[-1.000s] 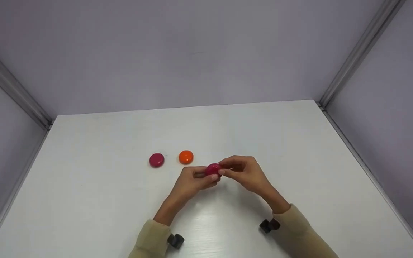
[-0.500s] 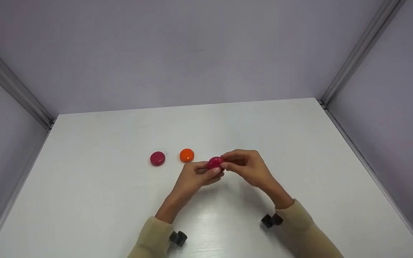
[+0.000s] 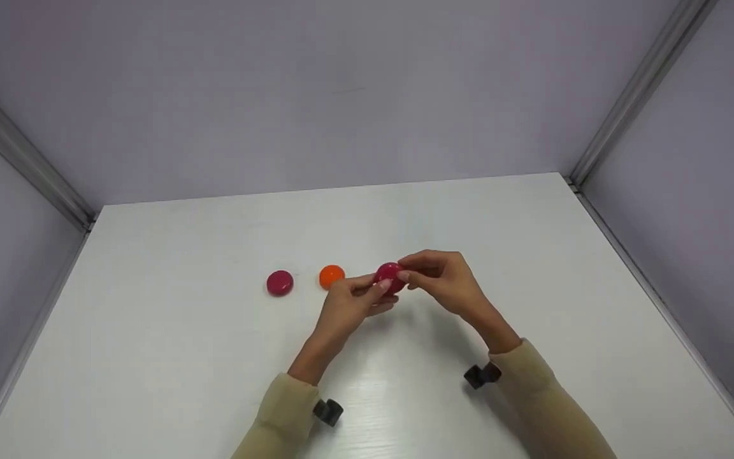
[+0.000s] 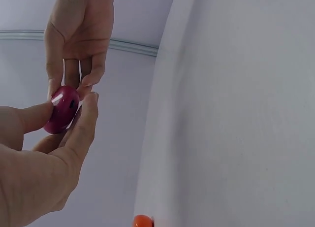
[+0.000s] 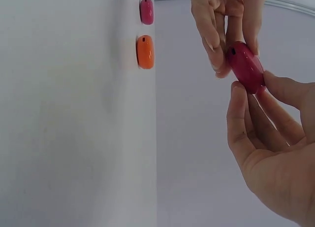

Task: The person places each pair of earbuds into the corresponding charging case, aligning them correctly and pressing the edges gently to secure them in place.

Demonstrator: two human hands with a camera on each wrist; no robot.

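Observation:
A small magenta round piece (image 3: 389,276) is held above the white table (image 3: 532,268), pinched from both sides. My left hand (image 3: 355,299) grips it with thumb and fingertips; my right hand (image 3: 438,280) pinches its other side. The left wrist view shows the magenta piece (image 4: 61,109) between my left thumb and fingers, with the right hand's fingers touching from above. In the right wrist view the magenta piece (image 5: 245,66) sits between both hands' fingertips. An orange disc (image 3: 331,276) and another magenta disc (image 3: 280,282) lie on the table just left of my hands.
Grey-lilac walls enclose the table on three sides, with metal corner rails (image 3: 634,95). The orange disc (image 5: 145,51) and the second magenta disc (image 5: 146,11) also show in the right wrist view. Beige sleeves (image 3: 281,414) cover both forearms.
Both hands have lifted the magenta piece a little and carried it farther from me and slightly right, closer to the orange disc. The two discs on the table have stayed put.

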